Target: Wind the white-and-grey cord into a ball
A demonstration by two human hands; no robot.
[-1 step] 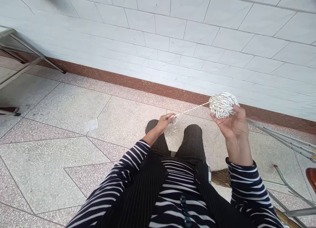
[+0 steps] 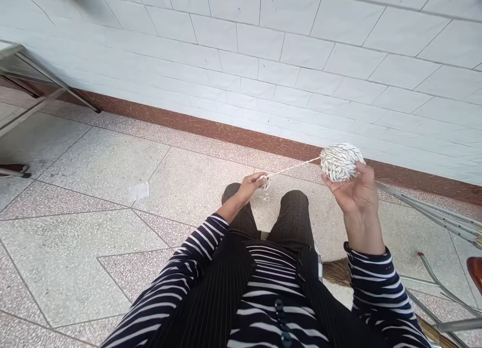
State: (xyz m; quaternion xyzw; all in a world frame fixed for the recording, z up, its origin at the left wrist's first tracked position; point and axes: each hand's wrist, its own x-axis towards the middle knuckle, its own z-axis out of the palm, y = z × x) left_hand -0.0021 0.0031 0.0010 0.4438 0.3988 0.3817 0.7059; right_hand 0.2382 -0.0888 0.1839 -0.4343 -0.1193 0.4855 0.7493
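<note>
My right hand (image 2: pixel 357 197) is raised on the right, its thumb and fingers closed around the lower right side of a thick ball of white yarn (image 2: pixel 340 162) flecked with dark strands. From the ball's left edge a single strand (image 2: pixel 295 166) runs straight down to my left hand (image 2: pixel 250 186). There, thumb and fingers pinch a small looped bundle of the same yarn (image 2: pixel 266 181), partly hidden behind the fingers. A short loose bit dangles below it. Both hands are held in front of my knees.
A white tiled wall (image 2: pixel 241 62) with a brown base strip stands ahead. On the speckled floor (image 2: pixel 75 262) lies a white paper scrap (image 2: pixel 139 191). A metal-legged table (image 2: pixel 56 84) is at left. Metal poles (image 2: pixel 433 210), a metal frame (image 2: pixel 437 277) and broom bristles (image 2: pixel 337 271) are at right.
The yarn ball and my right hand have shifted very slightly, a touch downward. My left hand keeps its place.
</note>
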